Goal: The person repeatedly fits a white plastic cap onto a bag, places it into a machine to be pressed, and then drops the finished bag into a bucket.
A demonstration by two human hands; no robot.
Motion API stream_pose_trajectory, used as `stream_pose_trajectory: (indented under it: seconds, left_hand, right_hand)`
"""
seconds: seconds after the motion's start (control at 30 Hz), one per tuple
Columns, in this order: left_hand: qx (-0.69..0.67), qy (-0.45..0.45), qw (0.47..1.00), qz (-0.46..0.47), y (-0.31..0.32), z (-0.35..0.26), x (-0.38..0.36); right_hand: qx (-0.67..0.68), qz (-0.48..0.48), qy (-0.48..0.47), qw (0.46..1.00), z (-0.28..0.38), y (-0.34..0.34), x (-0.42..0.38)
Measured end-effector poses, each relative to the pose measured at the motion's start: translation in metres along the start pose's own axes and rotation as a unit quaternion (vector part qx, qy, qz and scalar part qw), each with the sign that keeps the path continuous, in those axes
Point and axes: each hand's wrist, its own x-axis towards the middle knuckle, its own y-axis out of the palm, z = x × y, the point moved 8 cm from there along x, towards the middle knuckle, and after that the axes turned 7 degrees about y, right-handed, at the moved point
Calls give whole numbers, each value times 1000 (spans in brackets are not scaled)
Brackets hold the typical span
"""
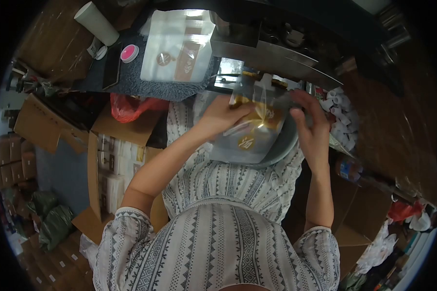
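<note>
My left hand (226, 114) pinches a translucent plastic pouch (262, 127) with gold and white print, thumb across its upper left part. The pouch hangs over a grey basin (283, 151) on my lap and hides much of it. To the right of the pouch is my right hand (311, 121), its thumb and fingers curved and apart, fingertips close to the pouch's upper right edge. Above the hands, a stack of similar clear pouches (172, 58) with brown print lies on a grey fluffy cloth (192, 89).
A white cup (96, 24), a pink-topped round container (129, 53) and a dark phone-like slab (112, 65) are at the upper left. An open carton (94, 169) with packed pouches stands left. White rolled pieces (342, 116) and a bottle (349, 170) are right.
</note>
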Motion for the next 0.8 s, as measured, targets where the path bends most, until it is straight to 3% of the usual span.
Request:
stream_pose_trajectory:
  seconds: [0.03,0.07,0.1,0.13,0.17,0.23,0.27,0.3,0.37,0.4,0.43,0.5,0.53,0.57,0.6,0.63,0.67,0.73,0.77,0.8]
  left_hand:
    - [0,0,1000,1,3,-4,8]
    - [-93,-26,995,-20,6,-7,13]
    - [-186,-51,980,-40,7,-7,16]
    - [-186,-51,980,-40,6,-7,18]
    - [-159,-52,986,-22,7,-8,18]
    - [-132,-56,990,-4,3,-5,15]
    - [59,-4,997,-42,-15,-12,14]
    - [248,52,964,-81,-32,-26,13]
    - [273,300,868,-285,-83,-77,-18]
    - [516,343,720,-313,-92,-82,-24]
    - [516,341,721,-312,-94,-63,-32]
    - [654,335,637,-232,-77,-34,-40]
    - [655,337,636,-231,-81,-40,-47]
    - [613,272,706,-227,-98,-39,-52]
    - [564,203,769,-224,-114,-33,-57]
    - [516,208,792,-251,-125,-32,-63]
    - [515,208,792,-255,-124,-31,-67]
    - [480,269,777,-305,-112,-47,-84]
    - [480,268,779,-303,-106,-51,-84]
    - [482,267,782,-292,-96,-56,-83]
  right_hand:
    - [-33,22,3,999,0,-6,-1]
    - [-33,21,4,999,-1,-13,-2]
    - [-101,9,38,994,-7,-20,-2]
    - [-168,-4,70,983,-15,-29,-1]
    - [-168,-4,71,983,-24,-35,6]
    - [-353,-146,-23,924,-31,-57,21]
    - [-353,-145,-23,924,-46,-60,21]
    - [-338,-112,1,934,-66,-59,25]
    - [-321,-76,25,944,-79,-57,32]
    - [-331,-51,29,942,-78,-56,33]
    - [-341,-25,31,939,-78,-54,33]
    - [-328,-38,43,943,-77,-57,33]
    - [-317,-48,62,945,-76,-59,29]
    - [-319,-44,66,944,-69,-61,24]
    - [-315,-44,139,938,-58,-65,21]
    - [-309,-46,207,927,-54,-70,18]
    - [-310,-45,203,928,-52,-71,14]
    - [-50,-47,170,983,-46,-69,6]
    - [-50,-47,172,983,-43,-64,5]
    - [-50,2,76,996,-14,-41,9]
